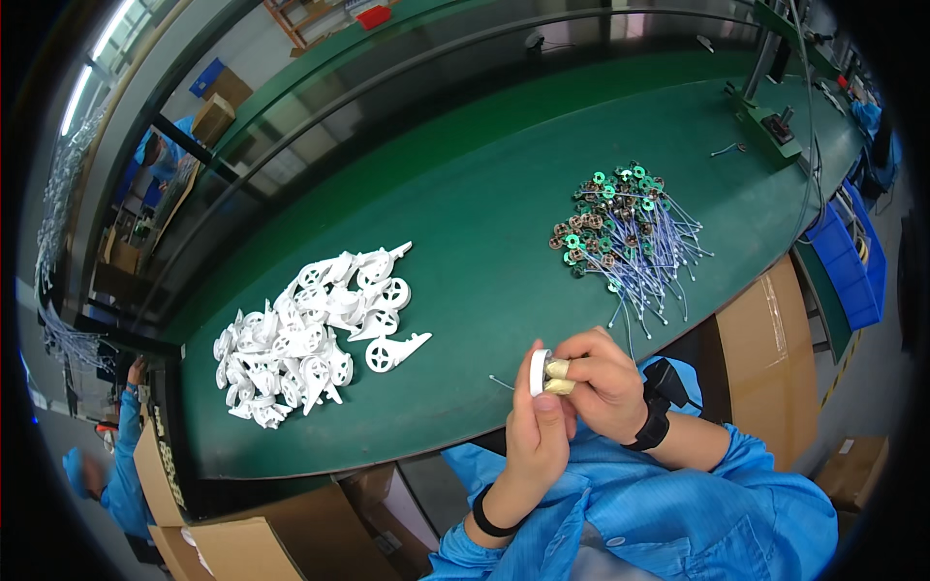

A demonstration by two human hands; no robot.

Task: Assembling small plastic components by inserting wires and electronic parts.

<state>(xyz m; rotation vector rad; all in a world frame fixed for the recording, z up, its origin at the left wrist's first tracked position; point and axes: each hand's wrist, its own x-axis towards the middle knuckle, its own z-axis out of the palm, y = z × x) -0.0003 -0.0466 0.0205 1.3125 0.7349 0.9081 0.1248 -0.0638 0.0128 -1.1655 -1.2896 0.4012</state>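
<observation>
Close in front of my body, my left hand (536, 441) grips a white round plastic part (539, 374) held on edge. My right hand (608, 389) has its fingers closed against the part's right side. Pale yellow finger cots cover two of its fingertips, and what lies behind them is hidden. A thin wire with a pale end (501, 382) sticks out just left of my left hand. To the left lies a heap of white plastic parts, round with a pointed arm (291, 339). Beyond my right hand are piled small round coil-like parts with green discs (610, 218) and lilac wires (659, 276).
The green table (465, 281) curves around in front of me. A metal stand (765, 126) rises at the far right, with a loose wired piece (727, 150) nearby. Cardboard boxes (765, 358) and a blue bin (848, 257) flank the right edge. Another person (121, 474) is at the far left.
</observation>
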